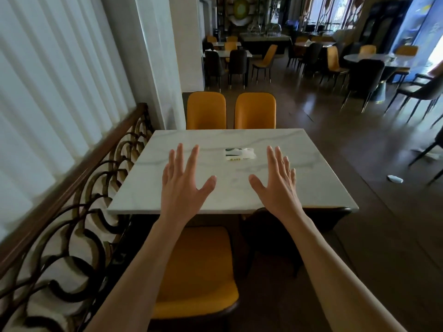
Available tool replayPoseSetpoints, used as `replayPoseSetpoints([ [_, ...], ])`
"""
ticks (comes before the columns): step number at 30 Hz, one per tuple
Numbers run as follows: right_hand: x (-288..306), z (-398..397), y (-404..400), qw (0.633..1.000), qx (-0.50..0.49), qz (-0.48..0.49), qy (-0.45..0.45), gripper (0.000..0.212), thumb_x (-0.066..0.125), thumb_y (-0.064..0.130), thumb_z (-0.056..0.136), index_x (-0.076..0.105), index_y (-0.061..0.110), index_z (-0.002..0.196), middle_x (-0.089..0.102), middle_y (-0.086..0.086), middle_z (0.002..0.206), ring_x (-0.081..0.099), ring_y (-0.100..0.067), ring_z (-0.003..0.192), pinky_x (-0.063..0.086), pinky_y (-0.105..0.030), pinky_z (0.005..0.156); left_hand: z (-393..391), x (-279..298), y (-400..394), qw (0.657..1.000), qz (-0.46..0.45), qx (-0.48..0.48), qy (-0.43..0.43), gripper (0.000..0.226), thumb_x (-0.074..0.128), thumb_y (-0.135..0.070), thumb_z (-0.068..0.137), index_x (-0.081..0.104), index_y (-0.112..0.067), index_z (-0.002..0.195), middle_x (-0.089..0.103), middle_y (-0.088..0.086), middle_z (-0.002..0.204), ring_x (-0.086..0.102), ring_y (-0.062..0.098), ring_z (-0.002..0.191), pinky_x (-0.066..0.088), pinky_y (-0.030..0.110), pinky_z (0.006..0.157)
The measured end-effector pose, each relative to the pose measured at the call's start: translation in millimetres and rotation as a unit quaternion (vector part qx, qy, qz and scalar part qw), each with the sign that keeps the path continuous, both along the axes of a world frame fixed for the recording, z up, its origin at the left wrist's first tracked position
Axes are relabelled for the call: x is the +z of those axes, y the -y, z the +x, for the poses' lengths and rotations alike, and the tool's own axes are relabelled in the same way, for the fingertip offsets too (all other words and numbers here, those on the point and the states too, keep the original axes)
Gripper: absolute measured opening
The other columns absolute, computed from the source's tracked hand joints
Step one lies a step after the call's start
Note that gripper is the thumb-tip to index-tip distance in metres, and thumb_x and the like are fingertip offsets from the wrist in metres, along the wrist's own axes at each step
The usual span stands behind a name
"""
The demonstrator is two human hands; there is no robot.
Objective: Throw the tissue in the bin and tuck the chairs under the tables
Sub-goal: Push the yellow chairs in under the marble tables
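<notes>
Two bare forearms, no sleeves visible up to frame edge. Left hand (183,188) and right hand (278,185): no rings, watch or gloves apparent; nails seemingly short, unpainted.

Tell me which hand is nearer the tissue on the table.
Right. The right hand hovers open just right of the tissue, fingertips level with it. The left hand is open farther off to its left.

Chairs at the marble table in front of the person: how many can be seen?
4. Two yellow chairs stand across the table, left and right. One yellow seat is pulled out on the near side. A dark chair beside it sits partly under the tabletop.
</notes>
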State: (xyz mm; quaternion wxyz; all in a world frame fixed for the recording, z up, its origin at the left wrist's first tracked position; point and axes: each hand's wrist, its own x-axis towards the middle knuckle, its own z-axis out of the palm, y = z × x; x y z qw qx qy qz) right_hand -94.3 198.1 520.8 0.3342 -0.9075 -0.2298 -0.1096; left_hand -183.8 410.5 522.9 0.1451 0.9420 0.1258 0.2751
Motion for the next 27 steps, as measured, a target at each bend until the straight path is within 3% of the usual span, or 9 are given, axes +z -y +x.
replayPoseSetpoints([
  [8, 5, -70, -89, 1.0, -0.02, 0.004, 0.001, 0.082, 0.048, 0.051, 0.096, -0.003, 0.03, 0.157, -0.008, -0.002, 0.167, -0.007, -0.03, 0.152, -0.003, -0.054, 0.121, -64, 5, -87, 1.0, -0.023, -0.02, -0.005, 0.082, 0.04, -0.069, 0.093, 0.0, -0.037, 0.157, -0.008, 0.003, 0.167, -0.01, 0.022, 0.153, 0.0, 0.044, 0.118],
  [18, -3, -123, -121, 1.0, -0.011, -0.007, -0.015, 0.08, 0.047, 0.049, 0.097, -0.002, 0.028, 0.157, -0.005, -0.004, 0.167, -0.005, -0.03, 0.152, -0.003, -0.055, 0.121, -117, -14, -115, 0.998, -0.068, -0.011, -0.001, 0.081, 0.041, -0.067, 0.093, 0.0, -0.037, 0.156, -0.006, 0.002, 0.167, -0.009, 0.021, 0.153, -0.002, 0.041, 0.116],
  [27, -65, -163, -106, 0.988, -0.064, -0.003, -0.141, 0.079, 0.044, 0.057, 0.096, 0.002, 0.028, 0.157, -0.001, 0.001, 0.167, -0.002, -0.026, 0.153, -0.001, -0.056, 0.12, -161, -81, -112, 0.975, -0.218, 0.032, -0.041, 0.082, 0.037, -0.074, 0.087, 0.013, -0.035, 0.155, 0.01, 0.006, 0.166, 0.013, 0.03, 0.151, 0.025, 0.058, 0.116],
])
